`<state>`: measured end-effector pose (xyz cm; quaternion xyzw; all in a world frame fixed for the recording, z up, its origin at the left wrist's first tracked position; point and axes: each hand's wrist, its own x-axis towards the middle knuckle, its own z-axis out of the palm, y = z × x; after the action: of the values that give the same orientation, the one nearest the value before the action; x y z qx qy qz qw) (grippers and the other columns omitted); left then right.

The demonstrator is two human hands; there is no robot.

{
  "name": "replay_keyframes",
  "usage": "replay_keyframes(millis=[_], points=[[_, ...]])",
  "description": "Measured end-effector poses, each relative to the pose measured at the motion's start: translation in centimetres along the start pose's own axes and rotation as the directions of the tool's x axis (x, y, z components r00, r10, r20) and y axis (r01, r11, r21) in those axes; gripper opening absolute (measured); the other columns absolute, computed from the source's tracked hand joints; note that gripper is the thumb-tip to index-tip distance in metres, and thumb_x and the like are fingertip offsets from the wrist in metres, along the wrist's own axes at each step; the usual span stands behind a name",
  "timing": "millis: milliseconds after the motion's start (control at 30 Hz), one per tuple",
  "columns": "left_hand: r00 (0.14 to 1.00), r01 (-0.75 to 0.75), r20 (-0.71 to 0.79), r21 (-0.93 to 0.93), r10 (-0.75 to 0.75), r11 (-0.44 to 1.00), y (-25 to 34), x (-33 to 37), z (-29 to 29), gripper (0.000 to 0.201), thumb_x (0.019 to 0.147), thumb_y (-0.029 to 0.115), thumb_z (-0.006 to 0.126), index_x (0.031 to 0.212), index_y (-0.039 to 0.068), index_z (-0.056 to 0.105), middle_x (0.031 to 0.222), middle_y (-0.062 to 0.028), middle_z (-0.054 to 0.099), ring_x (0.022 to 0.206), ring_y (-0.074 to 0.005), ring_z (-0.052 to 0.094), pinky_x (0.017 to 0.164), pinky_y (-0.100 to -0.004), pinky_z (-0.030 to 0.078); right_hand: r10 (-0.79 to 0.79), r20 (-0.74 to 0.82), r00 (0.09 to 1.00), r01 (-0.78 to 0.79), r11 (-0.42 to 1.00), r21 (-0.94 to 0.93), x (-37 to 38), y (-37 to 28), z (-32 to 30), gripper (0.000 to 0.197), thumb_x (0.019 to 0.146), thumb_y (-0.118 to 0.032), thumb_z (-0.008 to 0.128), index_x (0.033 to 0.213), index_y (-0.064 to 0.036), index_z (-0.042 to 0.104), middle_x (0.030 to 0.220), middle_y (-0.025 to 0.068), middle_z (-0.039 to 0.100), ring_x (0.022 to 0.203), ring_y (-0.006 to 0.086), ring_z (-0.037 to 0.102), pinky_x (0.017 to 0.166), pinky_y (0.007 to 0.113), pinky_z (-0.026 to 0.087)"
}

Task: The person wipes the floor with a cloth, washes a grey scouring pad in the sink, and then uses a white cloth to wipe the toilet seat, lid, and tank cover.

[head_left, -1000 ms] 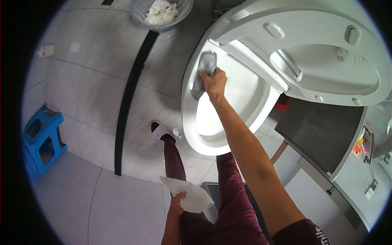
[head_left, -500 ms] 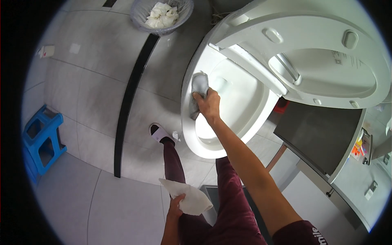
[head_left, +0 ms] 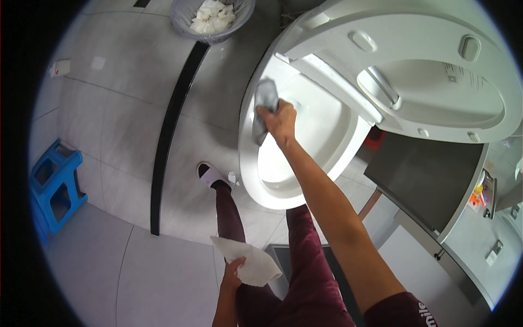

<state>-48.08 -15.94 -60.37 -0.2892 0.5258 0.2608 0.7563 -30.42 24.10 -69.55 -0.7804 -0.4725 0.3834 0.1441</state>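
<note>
1. In the head view, the right hand (head_left: 280,121) is pinching a grey cloth (head_left: 266,94) between thumb and fingers; the cloth is lying along the left rim of the toilet (head_left: 249,177). Its near end is resting by the inner edge, so a loosening pinch could be risking a drop into the bowl.
2. The left hand (head_left: 233,272) is gripping a white sheet (head_left: 257,267), thumb on top; whether the hidden fingers are spreading, I cannot tell. Its free corners could be brushing the trousers (head_left: 313,272).
3. The raised seat (head_left: 392,32) is standing beyond; a knock could be bringing it down onto the wrist.
</note>
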Motion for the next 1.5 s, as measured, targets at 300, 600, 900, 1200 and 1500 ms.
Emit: replay_keyframes(millis=[300,600,900,1200,1500], points=[[0.997,0.029,-0.073,-0.038,-0.031,0.999,0.0,-0.4,0.5,0.035,0.077,0.006,0.056,0.112,0.004,0.049,0.098,-0.0087,0.058,0.091,-0.0233,0.057,0.080,-0.0360,0.048,-0.036,0.030,0.999,0.037,0.999,-0.007,-3.2,-0.1,1.0,0.030,0.066,-0.020,0.069,0.074,0.0067,0.060,0.065,0.0221,0.060,0.061,0.0324,0.060,0.061,0.039,0.046],[1.000,-0.014,0.017,0.012,0.014,1.000,1.0,-0.8,2.0,0.031,0.079,0.011,0.051,0.109,0.001,0.050,0.096,-0.0111,0.060,0.087,-0.0235,0.060,0.077,-0.0352,0.050,0.036,-0.330,0.943,-0.076,0.991,-0.107,0.7,2.1,-1.4,0.033,0.066,-0.023,0.065,0.079,0.0071,0.057,0.076,0.0260,0.060,0.073,0.0376,0.061,0.067,0.041,0.047],[0.997,-0.078,0.016,0.046,0.077,0.996,0.5,-0.9,2.8,0.033,0.079,0.010,0.053,0.110,0.002,0.049,0.098,-0.0102,0.059,0.088,-0.0224,0.059,0.076,-0.0351,0.050,0.436,0.107,0.894,-0.411,0.701,0.583,-12.7,13.3,-9.5,0.031,0.076,-0.017,0.063,0.100,0.0010,0.055,0.087,0.0092,0.061,0.079,0.0199,0.059,0.072,0.035,0.047],[1.000,-0.011,0.019,-0.023,0.011,1.000,-0.2,0.0,4.0,0.035,0.078,0.005,0.053,0.113,0.004,0.046,0.099,-0.0115,0.058,0.090,-0.0253,0.059,0.077,-0.0355,0.051,0.266,0.544,0.796,-0.557,-0.031,0.830,-13.5,10.5,-16.7,0.040,0.076,-0.017,0.063,0.111,-0.0046,0.051,0.101,0.0067,0.059,0.092,0.0207,0.057,0.083,0.036,0.045],[0.999,-0.031,-0.022,0.043,0.032,0.999,-2.5,1.9,3.1,0.037,0.078,0.007,0.054,0.114,0.004,0.046,0.101,-0.0109,0.057,0.094,-0.0265,0.057,0.081,-0.0385,0.049,0.181,0.501,0.846,-0.483,-0.139,0.865,-13.4,12.3,-20.7,0.037,0.076,-0.016,0.061,0.108,-0.0010,0.054,0.105,0.0114,0.060,0.097,0.0277,0.056,0.089,0.044,0.041]])
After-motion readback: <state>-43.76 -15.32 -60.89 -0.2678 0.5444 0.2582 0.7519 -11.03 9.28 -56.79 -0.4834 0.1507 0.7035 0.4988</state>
